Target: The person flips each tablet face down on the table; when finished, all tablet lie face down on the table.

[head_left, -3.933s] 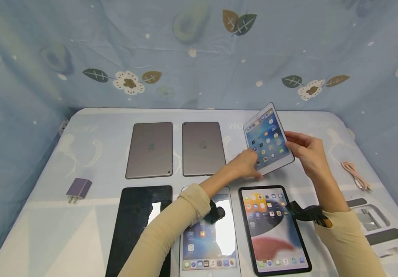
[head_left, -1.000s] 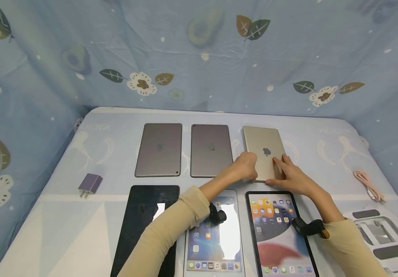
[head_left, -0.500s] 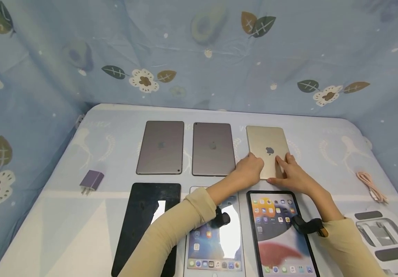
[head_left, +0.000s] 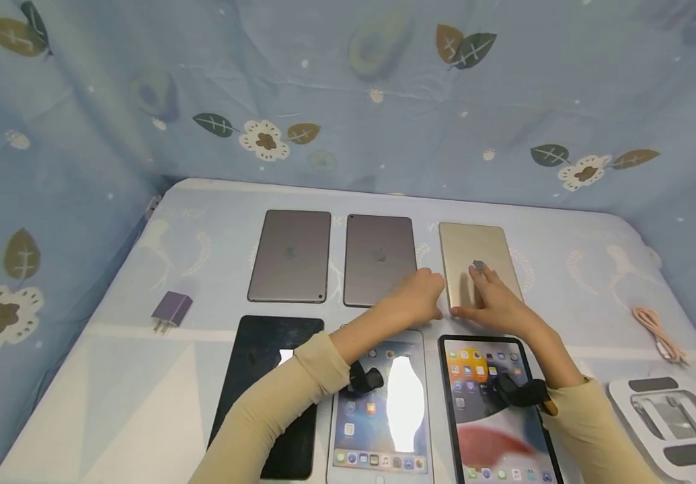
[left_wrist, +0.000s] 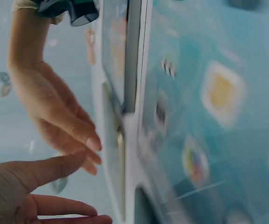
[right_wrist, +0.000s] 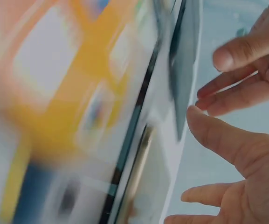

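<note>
Whereas the gold tablet [head_left: 462,245] was held up tilted with its screen showing in the earliest head view, it now lies flat on the surface [head_left: 124,396], back up. Half a second ago both hands were at its near part; since then the left hand [head_left: 421,296] has shifted clear to the gold tablet's left, and the right hand [head_left: 495,302] has moved up over its back, fingertips partly covering the logo [head_left: 478,265].

Grip, left: released; thumb and fingers extended in the left wrist view, holding nothing. Grip, right: released as well; fingers straight, and the right wrist view suggests they are off the tablet, though contact is hard to rule out from the head view.

Neighbours, relative to the gold tablet: two grey tablets, the closer [head_left: 378,259] and the farther [head_left: 293,255], face down to its left; a black-framed tablet [head_left: 475,403], screen lit, just on its near side; a coiled cable [head_left: 659,333] to its right.

Judgement: the turn-over and set-down look finished, the gold tablet now matching the grey ones face down; no further support seems needed.
</note>
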`<move>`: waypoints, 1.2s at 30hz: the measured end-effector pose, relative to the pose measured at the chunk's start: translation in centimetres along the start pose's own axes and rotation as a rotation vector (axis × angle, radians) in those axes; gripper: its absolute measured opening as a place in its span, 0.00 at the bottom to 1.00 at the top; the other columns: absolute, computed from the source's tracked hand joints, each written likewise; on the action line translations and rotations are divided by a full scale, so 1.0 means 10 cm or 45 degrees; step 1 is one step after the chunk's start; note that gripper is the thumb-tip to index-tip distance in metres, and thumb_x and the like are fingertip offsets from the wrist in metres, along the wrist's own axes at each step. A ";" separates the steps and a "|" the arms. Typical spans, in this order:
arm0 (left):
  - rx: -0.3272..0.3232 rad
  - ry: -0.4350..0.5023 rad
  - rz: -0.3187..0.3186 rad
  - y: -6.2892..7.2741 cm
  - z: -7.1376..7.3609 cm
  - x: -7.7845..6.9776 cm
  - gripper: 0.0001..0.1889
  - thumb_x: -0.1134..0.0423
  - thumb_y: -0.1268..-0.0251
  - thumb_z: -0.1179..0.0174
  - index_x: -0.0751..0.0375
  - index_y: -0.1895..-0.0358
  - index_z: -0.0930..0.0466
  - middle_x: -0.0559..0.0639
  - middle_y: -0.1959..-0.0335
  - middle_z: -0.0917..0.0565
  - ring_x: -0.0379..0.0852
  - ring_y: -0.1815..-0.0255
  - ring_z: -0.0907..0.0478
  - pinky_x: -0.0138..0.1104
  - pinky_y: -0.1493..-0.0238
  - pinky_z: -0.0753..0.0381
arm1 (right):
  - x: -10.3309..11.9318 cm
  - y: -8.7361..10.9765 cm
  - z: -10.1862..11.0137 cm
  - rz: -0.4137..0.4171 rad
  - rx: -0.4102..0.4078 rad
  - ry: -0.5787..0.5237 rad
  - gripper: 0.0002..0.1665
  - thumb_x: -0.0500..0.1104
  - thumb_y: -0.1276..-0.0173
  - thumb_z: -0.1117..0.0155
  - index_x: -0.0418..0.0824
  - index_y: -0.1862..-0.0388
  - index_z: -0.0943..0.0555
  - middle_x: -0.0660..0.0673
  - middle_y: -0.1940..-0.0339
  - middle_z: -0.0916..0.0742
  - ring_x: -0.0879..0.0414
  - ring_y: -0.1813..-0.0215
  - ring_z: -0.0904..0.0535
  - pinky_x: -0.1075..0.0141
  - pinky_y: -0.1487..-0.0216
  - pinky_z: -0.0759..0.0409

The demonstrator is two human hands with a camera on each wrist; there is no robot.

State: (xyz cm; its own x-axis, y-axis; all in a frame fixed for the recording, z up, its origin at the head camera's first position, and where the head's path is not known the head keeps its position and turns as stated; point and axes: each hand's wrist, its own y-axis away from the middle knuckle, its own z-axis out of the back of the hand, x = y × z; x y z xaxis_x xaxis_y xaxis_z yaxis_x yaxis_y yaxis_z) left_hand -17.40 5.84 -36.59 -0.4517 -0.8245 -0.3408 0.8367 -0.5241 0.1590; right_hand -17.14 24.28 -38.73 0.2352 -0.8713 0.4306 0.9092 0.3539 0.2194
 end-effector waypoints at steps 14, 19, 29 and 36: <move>-0.133 0.174 0.320 1.18 0.42 1.05 0.22 0.55 0.43 0.31 0.73 0.58 0.21 0.62 0.57 0.19 0.55 0.60 0.21 0.43 0.58 0.20 | 1.05 -0.18 -0.30 0.358 0.129 -0.086 0.49 0.55 0.37 0.34 0.27 0.28 0.41 0.26 0.29 0.33 0.31 0.29 0.38 0.39 0.34 0.35; -0.128 0.149 0.419 1.57 0.44 1.36 0.25 0.56 0.45 0.30 0.76 0.53 0.23 0.64 0.57 0.19 0.58 0.58 0.20 0.46 0.56 0.20 | 1.40 -0.23 -0.44 0.435 0.207 -0.073 0.50 0.57 0.40 0.32 0.32 0.27 0.39 0.31 0.28 0.32 0.35 0.28 0.37 0.42 0.32 0.35; 0.146 0.145 0.382 2.06 0.44 1.62 0.28 0.58 0.55 0.24 0.74 0.56 0.22 0.59 0.63 0.19 0.48 0.64 0.23 0.42 0.61 0.22 | 1.85 -0.29 -0.70 0.481 0.358 -0.183 0.51 0.56 0.41 0.31 0.35 0.26 0.40 0.35 0.26 0.34 0.39 0.24 0.42 0.45 0.28 0.39; 0.191 0.190 0.452 2.12 0.46 1.53 0.22 0.63 0.62 0.22 0.69 0.65 0.23 0.52 0.72 0.22 0.45 0.72 0.29 0.36 0.69 0.27 | 1.90 -0.26 -0.90 0.378 0.202 -0.117 0.48 0.54 0.42 0.28 0.28 0.32 0.34 0.33 0.29 0.31 0.39 0.27 0.37 0.49 0.30 0.34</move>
State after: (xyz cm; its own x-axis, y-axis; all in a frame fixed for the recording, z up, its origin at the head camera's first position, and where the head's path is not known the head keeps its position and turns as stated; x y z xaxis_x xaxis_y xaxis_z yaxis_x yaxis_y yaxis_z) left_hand -8.04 -18.89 -34.21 -0.0840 -0.9256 -0.3692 0.8732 -0.2468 0.4201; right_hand -11.95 3.75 -38.96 0.4432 -0.6907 0.5714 0.7393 0.6421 0.2027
